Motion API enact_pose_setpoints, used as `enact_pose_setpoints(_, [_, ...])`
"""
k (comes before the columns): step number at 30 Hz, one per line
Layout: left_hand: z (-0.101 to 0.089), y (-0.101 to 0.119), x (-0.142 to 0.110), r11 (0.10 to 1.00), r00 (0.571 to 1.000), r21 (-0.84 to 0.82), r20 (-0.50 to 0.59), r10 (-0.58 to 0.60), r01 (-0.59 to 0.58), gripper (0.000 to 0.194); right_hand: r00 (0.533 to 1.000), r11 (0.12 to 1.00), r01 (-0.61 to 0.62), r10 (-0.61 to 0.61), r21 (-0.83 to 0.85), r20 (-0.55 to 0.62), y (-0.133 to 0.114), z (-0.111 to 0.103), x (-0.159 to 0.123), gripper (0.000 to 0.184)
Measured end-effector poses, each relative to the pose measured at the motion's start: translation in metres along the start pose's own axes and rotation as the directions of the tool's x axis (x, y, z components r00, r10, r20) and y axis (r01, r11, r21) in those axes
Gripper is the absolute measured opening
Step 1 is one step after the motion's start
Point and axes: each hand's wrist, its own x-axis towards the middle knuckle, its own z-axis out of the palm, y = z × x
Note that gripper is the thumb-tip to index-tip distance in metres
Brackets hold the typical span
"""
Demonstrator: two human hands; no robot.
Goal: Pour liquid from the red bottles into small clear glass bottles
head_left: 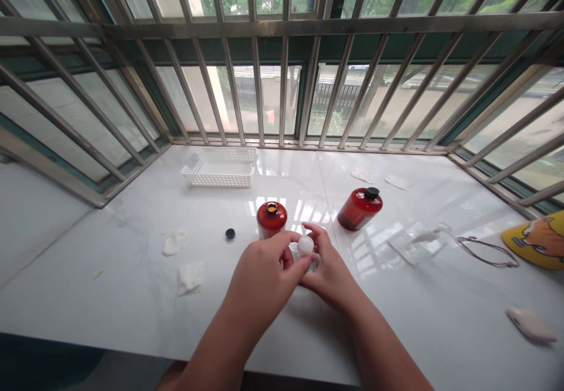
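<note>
Both my hands meet at the middle of the white marble sill [132, 273]. My left hand [264, 273] and my right hand [328, 268] are closed round a small clear bottle with a white round cap [305, 245]. Just behind them stands an open amber bottle [271, 218], its black cap [230, 233] lying to its left. A second amber bottle [360, 208] with a black cap on lies tilted to the right.
A white plastic basket [220, 171] sits at the back left. Crumpled tissues [190, 276] lie on the left. A clear plastic bag [416, 241], a wire loop [487, 250], a yellow printed item [537, 238] and a pale object [531, 323] are on the right. Metal window bars [282, 27] enclose the sill.
</note>
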Motion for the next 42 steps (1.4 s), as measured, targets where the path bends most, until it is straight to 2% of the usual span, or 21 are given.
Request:
enact_pose_setpoints(5, [-0.010,0.004,-0.006,0.999,0.997,-0.032,-0.075,-0.036,0.033,0.021,1.000,1.000,0.014,-0.014,0.006,0.005,0.005,0.000,0.001,0.106])
enact_pose_setpoints(7, [-0.021,0.003,-0.011,0.998,0.993,-0.053,-0.112,-0.039,0.033,0.025,1.000,1.000,0.023,-0.023,-0.011,0.008,0.007,0.000,0.002,0.109])
enact_pose_setpoints(9, [-0.036,0.001,-0.017,0.999,0.979,-0.021,-0.197,-0.048,0.045,0.030,1.000,0.999,0.031,-0.030,-0.024,0.007,0.008,0.000,0.002,0.111])
enact_pose_setpoints(11, [-0.053,-0.005,-0.022,0.993,0.940,0.077,-0.337,-0.058,0.089,0.036,1.000,0.999,0.028,-0.027,-0.032,0.010,0.008,-0.001,0.002,0.111])
enact_pose_setpoints(14, [-0.079,-0.022,-0.025,0.928,0.817,0.277,-0.575,-0.048,0.249,0.042,1.000,0.999,0.004,-0.003,-0.037,0.025,0.007,-0.002,0.001,0.111])
enact_pose_setpoints(16, [-0.095,-0.041,-0.022,0.833,0.744,0.370,-0.664,-0.073,0.412,0.044,0.999,0.999,-0.007,0.008,-0.036,0.032,0.007,-0.002,0.001,0.110])
enact_pose_setpoints(19, [-0.112,-0.077,-0.011,0.685,0.697,0.395,-0.679,-0.231,0.612,0.046,0.999,0.999,-0.003,0.004,-0.041,0.034,0.008,-0.002,0.001,0.110])
enact_pose_setpoints(21, [-0.118,-0.103,-0.003,0.623,0.670,0.370,-0.652,-0.353,0.689,0.047,0.999,0.999,0.004,-0.002,-0.045,0.032,0.009,-0.002,0.001,0.109])
enact_pose_setpoints(23, [-0.119,-0.126,0.002,0.585,0.660,0.368,-0.620,-0.425,0.723,0.048,1.000,0.999,0.007,-0.006,-0.047,0.031,0.009,-0.002,0.001,0.109])
enact_pose_setpoints(25, [-0.117,-0.143,0.006,0.561,0.661,0.385,-0.599,-0.453,0.733,0.049,1.000,0.999,0.006,-0.005,-0.046,0.030,0.010,-0.001,0.001,0.109])
enact_pose_setpoints(27, [-0.113,-0.153,0.008,0.551,0.687,0.429,-0.574,-0.446,0.716,0.051,1.000,0.999,0.005,-0.004,-0.041,0.029,0.010,-0.001,0.001,0.109])
enact_pose_setpoints(30, [-0.105,-0.160,0.010,0.557,0.744,0.500,-0.520,-0.420,0.663,0.049,1.000,0.999,0.006,-0.006,-0.031,0.025,0.010,0.000,0.002,0.109])
enact_pose_setpoints(33, [-0.100,-0.161,0.012,0.570,0.774,0.526,-0.482,-0.411,0.631,0.043,1.000,1.000,0.000,0.001,-0.031,0.028,0.010,0.000,0.002,0.109])
enact_pose_setpoints(38, [-0.096,-0.144,0.013,0.578,0.781,0.527,-0.463,-0.420,0.623,0.052,1.000,0.999,-0.008,0.010,-0.041,0.029,0.010,0.000,0.002,0.108])
enact_pose_setpoints(40, [-0.090,-0.130,0.014,0.649,0.809,0.496,-0.456,-0.372,0.577,0.052,0.999,0.999,-0.010,0.011,-0.047,0.030,0.009,-0.001,0.003,0.108])
enact_pose_setpoints(42, [-0.079,-0.114,0.017,0.784,0.865,0.435,-0.436,-0.246,0.442,0.046,0.999,0.999,-0.011,0.013,-0.052,0.034,0.009,-0.001,0.003,0.108])
